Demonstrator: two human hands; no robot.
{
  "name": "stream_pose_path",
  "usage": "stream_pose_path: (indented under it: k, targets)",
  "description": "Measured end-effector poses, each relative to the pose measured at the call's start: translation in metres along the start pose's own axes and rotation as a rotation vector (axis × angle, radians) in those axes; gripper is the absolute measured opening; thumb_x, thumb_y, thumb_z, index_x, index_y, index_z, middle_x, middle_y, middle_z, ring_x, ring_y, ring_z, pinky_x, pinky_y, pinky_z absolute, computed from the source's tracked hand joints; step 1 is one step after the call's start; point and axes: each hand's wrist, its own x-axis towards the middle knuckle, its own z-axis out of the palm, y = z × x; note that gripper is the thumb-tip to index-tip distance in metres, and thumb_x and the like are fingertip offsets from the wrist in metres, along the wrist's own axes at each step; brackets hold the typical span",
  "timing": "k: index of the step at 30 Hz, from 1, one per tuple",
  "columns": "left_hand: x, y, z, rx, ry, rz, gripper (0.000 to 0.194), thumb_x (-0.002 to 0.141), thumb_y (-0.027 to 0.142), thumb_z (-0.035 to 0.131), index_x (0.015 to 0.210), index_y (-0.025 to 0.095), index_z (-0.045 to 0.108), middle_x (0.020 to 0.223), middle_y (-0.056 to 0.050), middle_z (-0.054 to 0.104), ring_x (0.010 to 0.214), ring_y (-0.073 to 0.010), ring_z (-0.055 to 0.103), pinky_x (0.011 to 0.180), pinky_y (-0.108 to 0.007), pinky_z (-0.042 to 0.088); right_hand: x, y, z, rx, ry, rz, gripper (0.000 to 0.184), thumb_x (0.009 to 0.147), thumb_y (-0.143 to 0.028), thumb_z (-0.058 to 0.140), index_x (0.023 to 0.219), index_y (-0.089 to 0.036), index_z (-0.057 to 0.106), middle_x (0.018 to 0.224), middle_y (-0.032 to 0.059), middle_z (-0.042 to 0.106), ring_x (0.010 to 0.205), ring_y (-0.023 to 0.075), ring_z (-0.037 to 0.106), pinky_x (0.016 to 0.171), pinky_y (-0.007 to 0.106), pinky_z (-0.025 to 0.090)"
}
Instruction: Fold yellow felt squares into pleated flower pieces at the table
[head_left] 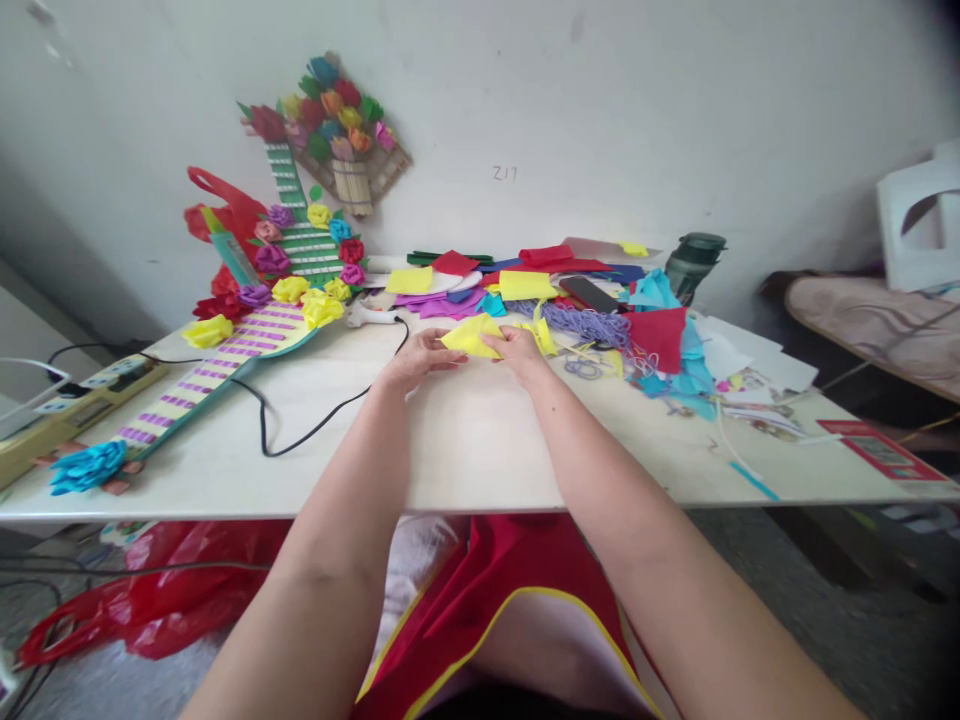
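A piece of yellow crepe paper (472,334) is stretched between my two hands above the middle of the white table (480,450). My left hand (420,358) pinches its left end, and my right hand (520,350) grips the right side with thumb and fingers. Just past my right hand lie yellow scraps (543,334) and a heap of purple yarn (581,325). Behind the paper are stacked sheets of coloured paper (439,300), in purple, yellow, red and blue.
Left stands a striped board (217,375) decorated with paper flowers; near it are a glue gun (371,314), its black cable (300,447) and a power strip (90,400). A dark bottle (694,268) and blue paper (686,360) are right. A red bag (172,580) lies below the table.
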Motion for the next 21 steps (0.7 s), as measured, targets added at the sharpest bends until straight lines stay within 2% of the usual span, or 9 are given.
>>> stream_pose_path:
  k: [2, 5, 9, 16, 21]
  targets:
    - [0.002, -0.003, 0.003, -0.004, -0.003, -0.003, 0.047, 0.052, 0.028, 0.085, 0.091, 0.011, 0.064, 0.082, -0.008, 0.071, 0.076, -0.0178, 0.068, 0.074, -0.028, 0.052, 0.000, 0.000, 0.001, 0.007, 0.000, -0.018, 0.030, 0.059, -0.043, 0.073, 0.070, -0.016, 0.064, 0.065, -0.0006, 0.060, 0.062, 0.0118, 0.054, 0.052, 0.022, 0.045]
    - [0.007, -0.008, 0.005, -0.048, 0.027, 0.019, 0.043, 0.051, 0.030, 0.085, 0.083, 0.010, 0.066, 0.077, -0.005, 0.070, 0.071, -0.0155, 0.068, 0.073, -0.027, 0.052, 0.001, 0.001, 0.001, 0.025, -0.006, -0.028, 0.028, 0.060, -0.041, 0.072, 0.071, -0.017, 0.065, 0.066, -0.0003, 0.061, 0.062, 0.0119, 0.055, 0.052, 0.022, 0.046]
    - [0.010, -0.011, 0.006, -0.066, 0.044, 0.017, 0.043, 0.051, 0.032, 0.085, 0.083, 0.010, 0.066, 0.077, -0.006, 0.070, 0.067, -0.0156, 0.068, 0.072, -0.029, 0.054, 0.002, 0.003, 0.002, 0.039, -0.016, -0.011, 0.029, 0.060, -0.041, 0.071, 0.074, -0.017, 0.066, 0.069, 0.0002, 0.063, 0.065, 0.0124, 0.057, 0.053, 0.022, 0.047]
    - [0.009, -0.010, 0.005, -0.032, 0.093, 0.007, 0.039, 0.051, 0.033, 0.085, 0.074, 0.010, 0.063, 0.063, -0.005, 0.068, 0.058, -0.0161, 0.066, 0.066, -0.029, 0.054, 0.001, 0.003, 0.004, 0.092, -0.004, 0.002, 0.033, 0.056, -0.044, 0.075, 0.070, -0.016, 0.064, 0.064, -0.0014, 0.060, 0.061, 0.0113, 0.054, 0.055, 0.023, 0.047]
    - [0.009, -0.012, 0.007, -0.043, 0.060, -0.008, 0.039, 0.055, 0.040, 0.083, 0.074, 0.011, 0.064, 0.069, -0.009, 0.070, 0.060, -0.0162, 0.066, 0.066, -0.030, 0.053, 0.000, 0.001, 0.005, 0.131, 0.025, 0.008, 0.036, 0.054, -0.047, 0.075, 0.072, -0.017, 0.065, 0.068, 0.0000, 0.063, 0.063, 0.0118, 0.055, 0.055, 0.023, 0.045]
